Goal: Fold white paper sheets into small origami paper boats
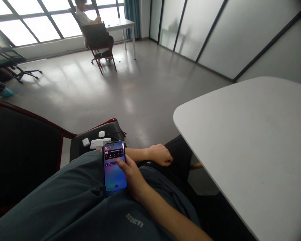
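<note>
A smartphone point(114, 177) with a lit blue screen lies upright in my right hand point(134, 177). The screen shows 10:21 and a media player panel. My right thumb rests over the screen's middle, while the other fingers are hidden behind the phone. Beyond it, my left forearm crosses from behind the phone. My left hand point(161, 155) lies with curled fingers over the dark trousers on my leg; its palm is out of sight. Close past the phone's top edge are a long white object point(100, 142) and two small white rounded cases point(85, 142) on a dark chair seat.
A white table point(251, 140) with rounded corners reaches in from the right. To the left stands a dark chair with a red frame point(27, 115). Farther off, a person sits in a chair point(97, 38) at another table point(120, 24). Frosted panels point(215, 43) line the right side.
</note>
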The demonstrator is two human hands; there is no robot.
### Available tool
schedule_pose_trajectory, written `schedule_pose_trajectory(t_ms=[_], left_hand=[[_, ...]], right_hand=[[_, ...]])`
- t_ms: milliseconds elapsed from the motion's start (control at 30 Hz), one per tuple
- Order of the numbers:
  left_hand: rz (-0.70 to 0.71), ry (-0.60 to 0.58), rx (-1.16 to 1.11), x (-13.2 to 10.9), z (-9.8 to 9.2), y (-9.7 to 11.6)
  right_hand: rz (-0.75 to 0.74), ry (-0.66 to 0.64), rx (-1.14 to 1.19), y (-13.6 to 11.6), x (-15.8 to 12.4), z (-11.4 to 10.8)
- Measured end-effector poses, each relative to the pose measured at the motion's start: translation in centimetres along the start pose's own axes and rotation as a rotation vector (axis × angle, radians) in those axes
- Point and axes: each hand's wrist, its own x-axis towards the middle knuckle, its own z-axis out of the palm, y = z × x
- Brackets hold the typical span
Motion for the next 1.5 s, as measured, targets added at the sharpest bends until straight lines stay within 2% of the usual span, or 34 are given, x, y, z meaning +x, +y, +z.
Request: schedule_pose_trajectory(t_ms=[67, 200, 367, 500, 667, 1067, 1267, 1500], left_hand=[[-0.005, -0.003, -0.007, 0.0, 0.0, 0.0], [-0.015, -0.009, -0.006, 0.0, -0.1, 0.0], [-0.023, -0.021, -0.015, -0.1, -0.6, 0.1], [-0.032, -0.026, -0.023, -0.2, -1.1, 0.3], [-0.031, -0.011, -0.058, -0.3, -1.4, 0.4], [-0.029, -0.017, -0.08, -0.4, -2.0, 0.7], [-0.028, -0.01, -0.072, -0.4, -1.8, 0.6], [-0.031, -0.011, -0.081, -0.5, -2.2, 0.7]], right_hand=[[0.0, 0.007, -0.021, 0.1, 0.1, 0.0], [0.035, 0.112, 0.085, 0.3, 0.0, -0.1], [0.051, 0.044, 0.065, -0.3, -0.2, -0.3], [0.052, 0.082, 0.114, -1.2, -0.1, -0.2], [0.066, 0.047, 0.229, -1.8, 0.1, -0.2], [0.023, 0.012, 0.307, -2.3, -0.5, 0.1], [0.023, 0.074, 0.253, -2.4, -0.6, 0.2], [0.016, 0.018, 0.28, -2.8, -0.8, 0.2]])
